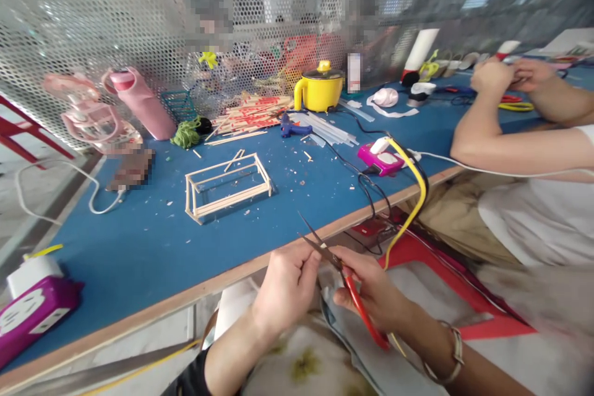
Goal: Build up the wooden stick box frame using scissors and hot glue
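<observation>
Red-handled scissors (357,306) are in my right hand (371,284), above my lap at the table's front edge. Their blades are parted and point up and to the left. My left hand (288,281) is closed in a pinch right beside the blades. A small pale stick end (323,246) shows between the blades by its fingertips; my fingers hide the rest. On the blue table ahead stands a box-shaped frame of thin wooden sticks (232,199), with two loose sticks (234,161) at its back side.
A pile of red-tipped sticks (253,114), a blue glue gun (294,129), clear glue sticks (325,127) and a yellow pot (322,90) stand farther back. A purple power strip (383,159) with cables lies to the right, near another person's arm (482,117). Pink bottles (143,105) stand at left.
</observation>
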`<action>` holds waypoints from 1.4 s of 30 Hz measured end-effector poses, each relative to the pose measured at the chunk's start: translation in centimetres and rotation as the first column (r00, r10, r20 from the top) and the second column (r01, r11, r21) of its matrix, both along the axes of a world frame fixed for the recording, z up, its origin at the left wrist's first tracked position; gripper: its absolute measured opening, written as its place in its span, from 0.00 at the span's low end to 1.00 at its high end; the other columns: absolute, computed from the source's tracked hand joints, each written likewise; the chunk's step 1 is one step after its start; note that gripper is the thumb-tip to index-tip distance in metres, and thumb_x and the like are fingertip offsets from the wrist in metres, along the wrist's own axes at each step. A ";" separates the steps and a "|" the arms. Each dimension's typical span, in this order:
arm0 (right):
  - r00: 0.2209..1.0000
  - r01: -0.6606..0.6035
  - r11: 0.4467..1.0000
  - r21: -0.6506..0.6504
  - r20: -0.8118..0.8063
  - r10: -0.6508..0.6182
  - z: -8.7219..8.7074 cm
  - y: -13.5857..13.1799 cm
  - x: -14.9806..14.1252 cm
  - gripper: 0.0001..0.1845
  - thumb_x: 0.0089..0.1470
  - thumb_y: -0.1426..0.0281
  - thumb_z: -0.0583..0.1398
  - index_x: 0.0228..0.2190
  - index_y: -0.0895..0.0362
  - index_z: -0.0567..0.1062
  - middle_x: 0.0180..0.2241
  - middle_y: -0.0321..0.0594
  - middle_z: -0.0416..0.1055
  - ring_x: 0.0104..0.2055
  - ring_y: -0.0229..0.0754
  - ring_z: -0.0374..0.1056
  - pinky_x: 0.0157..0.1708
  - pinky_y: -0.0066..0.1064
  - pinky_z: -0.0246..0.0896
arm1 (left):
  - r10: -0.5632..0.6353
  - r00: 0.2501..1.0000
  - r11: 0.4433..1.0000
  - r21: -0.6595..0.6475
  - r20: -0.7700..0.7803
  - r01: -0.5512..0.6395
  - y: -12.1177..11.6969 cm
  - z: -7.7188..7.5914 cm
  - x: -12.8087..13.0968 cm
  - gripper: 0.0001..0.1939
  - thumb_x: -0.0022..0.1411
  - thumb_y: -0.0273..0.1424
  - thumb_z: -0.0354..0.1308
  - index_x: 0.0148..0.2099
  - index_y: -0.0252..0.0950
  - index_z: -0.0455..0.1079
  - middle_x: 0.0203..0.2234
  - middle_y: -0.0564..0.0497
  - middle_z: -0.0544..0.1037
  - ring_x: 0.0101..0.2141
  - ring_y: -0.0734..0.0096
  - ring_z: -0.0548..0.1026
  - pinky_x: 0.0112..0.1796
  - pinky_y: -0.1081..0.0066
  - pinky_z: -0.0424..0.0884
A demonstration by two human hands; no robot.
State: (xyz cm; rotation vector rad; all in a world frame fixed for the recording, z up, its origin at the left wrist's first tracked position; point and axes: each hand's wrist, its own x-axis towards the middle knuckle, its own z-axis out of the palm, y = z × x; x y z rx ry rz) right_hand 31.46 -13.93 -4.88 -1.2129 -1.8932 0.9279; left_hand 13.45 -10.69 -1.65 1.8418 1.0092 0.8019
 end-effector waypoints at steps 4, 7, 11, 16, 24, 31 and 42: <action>1.000 0.007 0.999 -0.036 -0.015 -0.008 -1.1 -0.2 -0.5 0.13 0.54 0.66 0.55 0.42 0.56 0.68 0.23 0.31 0.59 0.23 0.35 0.53 0.24 0.28 0.51 | 0.002 0.999 0.998 -0.063 -0.034 -0.005 -0.4 -0.8 0.4 0.17 0.67 0.33 0.44 0.32 0.34 0.72 0.22 0.53 0.73 0.25 0.74 0.67 0.29 0.75 0.60; 0.996 0.067 0.995 -0.079 0.063 -0.062 -0.6 -0.3 -0.5 0.11 0.55 0.65 0.55 0.41 0.55 0.67 0.21 0.29 0.58 0.22 0.36 0.54 0.23 0.28 0.52 | 0.015 0.995 0.994 -0.107 -0.096 -0.026 -0.3 -0.5 -0.2 0.18 0.67 0.34 0.44 0.29 0.34 0.70 0.21 0.54 0.71 0.24 0.75 0.66 0.27 0.75 0.59; 0.949 0.268 0.961 -0.064 0.188 -0.252 2.0 1.6 0.6 0.17 0.55 0.63 0.56 0.46 0.53 0.62 0.23 0.31 0.65 0.23 0.37 0.62 0.26 0.28 0.59 | -0.043 0.991 0.997 -0.066 -0.127 0.035 0.1 1.8 -1.7 0.15 0.67 0.29 0.43 0.32 0.36 0.68 0.25 0.54 0.74 0.28 0.74 0.69 0.31 0.76 0.63; 0.780 0.391 0.918 0.065 0.506 -0.367 5.8 9.2 1.5 0.21 0.55 0.62 0.54 0.47 0.59 0.59 0.22 0.36 0.70 0.23 0.41 0.67 0.23 0.29 0.59 | -0.221 0.930 0.952 0.144 -0.294 0.271 0.7 5.0 -3.6 0.18 0.62 0.22 0.48 0.49 0.43 0.71 0.36 0.49 0.75 0.35 0.71 0.74 0.35 0.75 0.68; 0.545 0.179 0.963 0.201 0.795 -0.267 10.5 18.5 -1.9 0.12 0.51 0.64 0.59 0.36 0.58 0.75 0.37 0.52 0.75 0.39 0.53 0.72 0.36 0.39 0.61 | 0.180 0.905 0.924 0.382 -0.385 -0.021 8.1 6.7 -6.6 0.20 0.63 0.26 0.48 0.58 0.38 0.63 0.34 0.47 0.80 0.35 0.63 0.77 0.36 0.69 0.70; 0.789 -0.441 0.889 0.123 0.524 0.319 15.2 19.6 -7.2 0.14 0.58 0.67 0.53 0.42 0.52 0.76 0.32 0.34 0.77 0.31 0.38 0.70 0.30 0.28 0.61 | 0.286 0.907 0.881 0.456 -0.309 -0.122 13.3 9.1 -8.6 0.38 0.60 0.30 0.54 0.68 0.36 0.42 0.29 0.48 0.80 0.25 0.69 0.75 0.30 0.75 0.67; 0.799 -0.449 0.880 0.158 0.511 0.316 11.6 22.6 -9.8 0.13 0.61 0.68 0.50 0.40 0.54 0.74 0.26 0.32 0.74 0.28 0.36 0.67 0.30 0.27 0.57 | 0.465 0.878 0.582 0.785 -0.109 -0.212 13.8 8.3 -14.6 0.23 0.58 0.34 0.57 0.55 0.39 0.64 0.49 0.46 0.72 0.51 0.58 0.66 0.52 0.58 0.60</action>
